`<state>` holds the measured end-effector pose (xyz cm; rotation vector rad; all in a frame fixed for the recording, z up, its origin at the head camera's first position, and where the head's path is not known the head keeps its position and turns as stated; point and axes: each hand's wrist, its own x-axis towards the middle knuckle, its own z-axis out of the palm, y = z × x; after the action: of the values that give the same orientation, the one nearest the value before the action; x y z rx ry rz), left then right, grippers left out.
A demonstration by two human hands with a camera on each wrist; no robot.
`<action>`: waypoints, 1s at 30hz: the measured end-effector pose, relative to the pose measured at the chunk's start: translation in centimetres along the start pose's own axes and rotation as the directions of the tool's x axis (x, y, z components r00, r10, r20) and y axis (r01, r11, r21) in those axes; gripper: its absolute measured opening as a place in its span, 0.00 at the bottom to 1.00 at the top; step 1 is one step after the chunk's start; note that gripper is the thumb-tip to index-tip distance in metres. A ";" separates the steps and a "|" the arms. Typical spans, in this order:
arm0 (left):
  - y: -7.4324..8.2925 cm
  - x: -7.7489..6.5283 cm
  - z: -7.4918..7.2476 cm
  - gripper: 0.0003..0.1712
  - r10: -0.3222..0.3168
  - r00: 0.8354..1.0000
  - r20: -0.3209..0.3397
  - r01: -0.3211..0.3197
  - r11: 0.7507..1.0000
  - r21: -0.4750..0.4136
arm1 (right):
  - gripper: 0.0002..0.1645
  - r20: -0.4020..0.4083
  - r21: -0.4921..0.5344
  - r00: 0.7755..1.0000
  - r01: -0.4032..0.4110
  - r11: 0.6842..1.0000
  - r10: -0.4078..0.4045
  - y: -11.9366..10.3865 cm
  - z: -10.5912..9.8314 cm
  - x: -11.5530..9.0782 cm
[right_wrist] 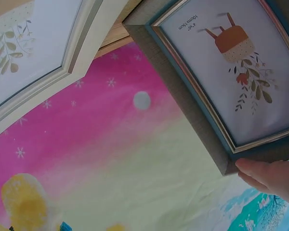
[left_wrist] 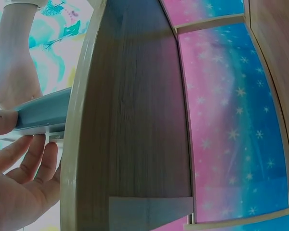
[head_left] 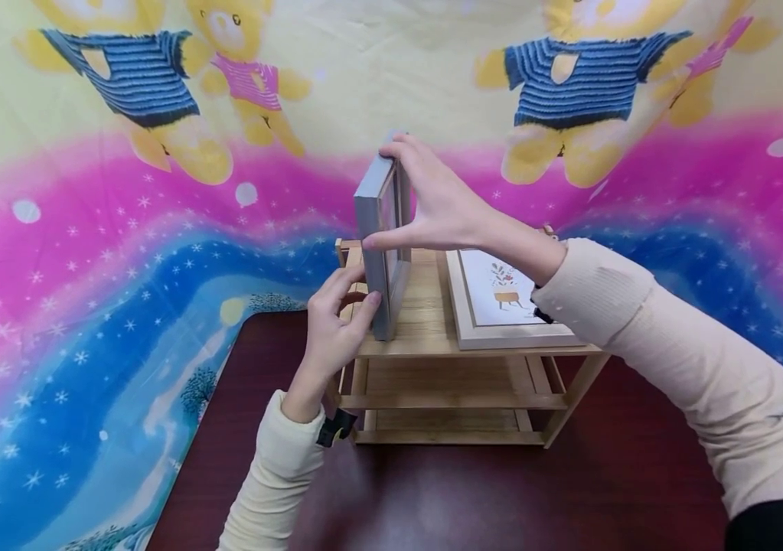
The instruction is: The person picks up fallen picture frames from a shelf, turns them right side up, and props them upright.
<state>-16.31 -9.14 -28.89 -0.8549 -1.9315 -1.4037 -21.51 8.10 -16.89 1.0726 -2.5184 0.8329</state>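
Note:
A grey picture frame point(head_left: 369, 214) stands upright, edge-on in the head view, on the left part of a wooden shelf's top point(head_left: 425, 298). My left hand point(head_left: 336, 321) holds its lower near edge, thumb on one side and fingers on the other. From above, my right hand point(head_left: 442, 203) grips it, fingers over the top and thumb at the near edge. In the right wrist view the grey frame's face point(right_wrist: 250, 62) shows a potted-plant print. A white picture frame point(head_left: 464, 325) with a similar print lies flat to the right, partly behind my right forearm.
The light wooden shelf has lower tiers point(head_left: 446, 383) and stands on a dark red table point(head_left: 460, 497). Behind it hangs a cloth backdrop point(head_left: 391, 84) with bears and snowflakes. My right sleeve point(head_left: 639, 306) reaches across the shelf's right side.

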 end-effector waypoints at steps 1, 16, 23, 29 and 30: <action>0.5 0.1 0.1 0.18 -0.004 1.000 -0.004 0.004 1.000 0.000 | 0.56 -0.002 0.009 1.000 0.011 1.000 -0.011 0.0 -0.1 0.0; -0.5 -0.4 2.3 0.18 0.006 0.995 -0.095 -0.009 1.000 -0.029 | 0.57 0.149 -0.007 0.988 0.038 0.999 -0.037 0.6 -1.9 0.4; -1.4 -0.2 2.0 0.23 0.022 0.995 -0.099 -0.020 1.000 0.024 | 0.57 0.129 -0.018 0.990 0.060 0.998 -0.057 0.9 -1.8 0.3; -1.5 0.1 1.3 0.23 -0.168 0.985 -0.040 0.171 0.981 0.096 | 0.57 0.123 -0.012 0.989 0.086 0.996 -0.084 0.9 -1.6 0.6; -1.5 0.1 1.2 0.22 -0.172 0.984 -0.039 0.176 0.977 0.120 | 0.56 0.124 -0.007 0.988 0.090 0.996 -0.088 0.9 -1.6 0.6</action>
<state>-17.65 -8.35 -29.94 -0.6178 -2.0885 -1.3702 -22.56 9.21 -15.73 1.2590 -2.5501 0.7471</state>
